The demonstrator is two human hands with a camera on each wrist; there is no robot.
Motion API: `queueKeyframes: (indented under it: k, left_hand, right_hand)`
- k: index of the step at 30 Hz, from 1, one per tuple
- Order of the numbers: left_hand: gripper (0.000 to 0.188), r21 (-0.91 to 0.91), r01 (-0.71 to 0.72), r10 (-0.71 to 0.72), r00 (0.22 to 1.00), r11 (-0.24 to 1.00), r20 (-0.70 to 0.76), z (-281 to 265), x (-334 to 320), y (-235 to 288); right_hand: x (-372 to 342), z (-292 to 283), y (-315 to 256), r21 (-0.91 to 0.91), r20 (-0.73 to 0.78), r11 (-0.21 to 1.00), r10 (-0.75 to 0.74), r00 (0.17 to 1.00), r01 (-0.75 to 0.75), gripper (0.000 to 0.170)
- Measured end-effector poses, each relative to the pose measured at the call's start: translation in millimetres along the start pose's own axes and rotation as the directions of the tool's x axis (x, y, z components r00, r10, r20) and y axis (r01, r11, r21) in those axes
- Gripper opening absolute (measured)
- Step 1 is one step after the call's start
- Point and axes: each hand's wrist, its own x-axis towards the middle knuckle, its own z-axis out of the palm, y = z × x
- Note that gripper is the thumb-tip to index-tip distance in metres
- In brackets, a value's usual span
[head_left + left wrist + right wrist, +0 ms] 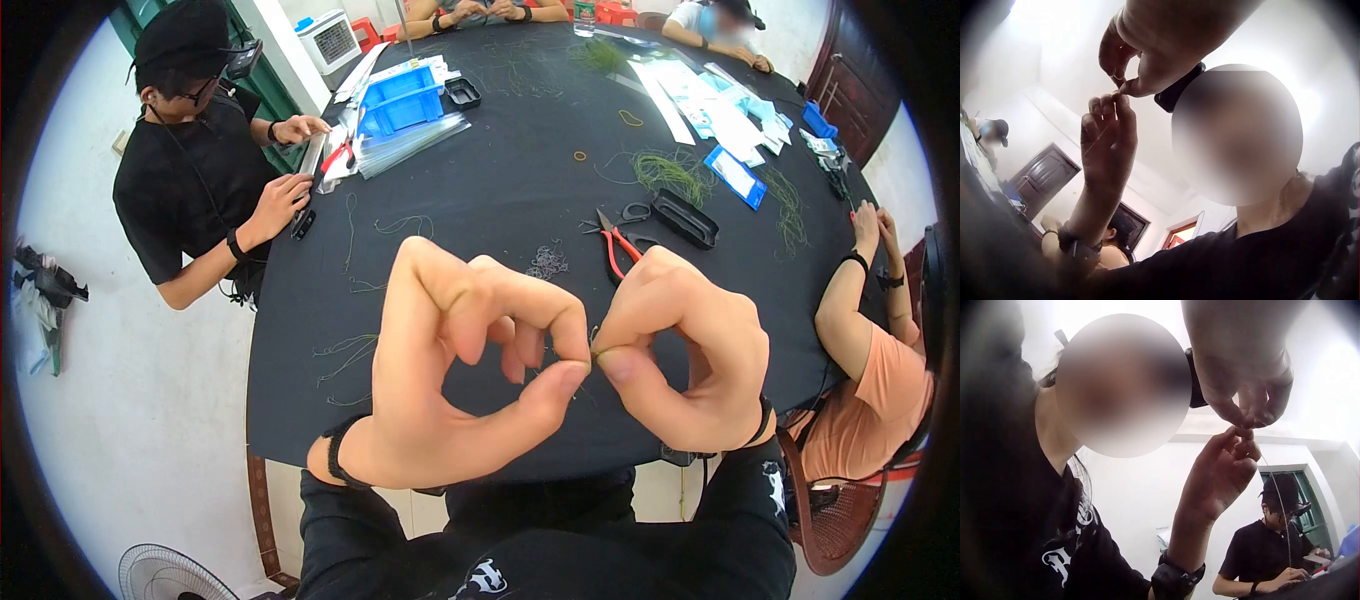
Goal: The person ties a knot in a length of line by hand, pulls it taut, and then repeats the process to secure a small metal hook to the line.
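Raised over the near table edge, my left hand (470, 370) and right hand (690, 350) meet at the fingertips. The left thumb and forefinger pinch a thin line, and the right thumb and forefinger pinch it right beside them. In the right wrist view the pale thin line (1282, 494) trails down from the fingertips. The left wrist view has a stretch of it crossing in front of the right palm. Whatever small part lies between the fingertips is mostly hidden. Beyond the hands lie a pile of small dark hooks (547, 260) and red-handled pliers (615, 250).
Scissors (635, 213) and a black tray (685, 218) lie beyond the right hand, near tangled green line (672, 175). Several lengths of line lie at left. A blue basket (400, 100) stands farther back. Other people sit or stand around the dark table (500, 215).
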Motion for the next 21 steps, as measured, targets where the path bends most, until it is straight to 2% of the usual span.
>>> queueKeyframes:
  k: [2, 7, 9, 11, 17, 21]
  left_hand:
    - [0.053, -0.036, 0.019, -0.019, 1.000, 0.999, -0.006, -1.4, 0.5, 0.9]
    - [0.054, 0.158, -0.259, 0.247, 0.965, 0.953, 0.090, -8.9, 6.6, -1.8]
    - [0.054, 0.179, -0.292, 0.282, 0.956, 0.940, 0.079, -8.4, 6.1, -3.1]
    - [0.054, 0.183, -0.245, 0.243, 0.969, 0.952, 0.034, -5.4, 4.6, -2.1]
    - [0.050, 0.213, -0.237, 0.233, 0.971, 0.948, 0.047, -3.3, 4.0, -1.8]
    - [0.046, 0.048, -0.018, 0.021, 0.998, 0.999, -0.066, 6.0, -2.1, 1.0]
  right_hand:
    - [0.4, 1.1, 1.1, 0.031, -0.012, 1.000, -0.001, 1.000, 0.001, 0.013]
    - [0.5, 0.9, 1.7, 0.025, -0.012, 1.000, -0.008, 1.000, 0.008, 0.011]
    - [0.4, 0.5, 0.8, 0.002, -0.011, 1.000, -0.013, 1.000, 0.013, 0.011]
    - [0.8, 0.7, 1.0, -0.028, -0.020, 0.999, -0.041, 0.999, 0.041, 0.012]
    - [0.9, 5.7, 5.0, -0.151, -0.077, 0.970, -0.205, 0.976, 0.192, 0.020]
    - [0.0, 6.5, 5.2, -0.175, -0.089, 0.960, -0.234, 0.968, 0.216, 0.022]
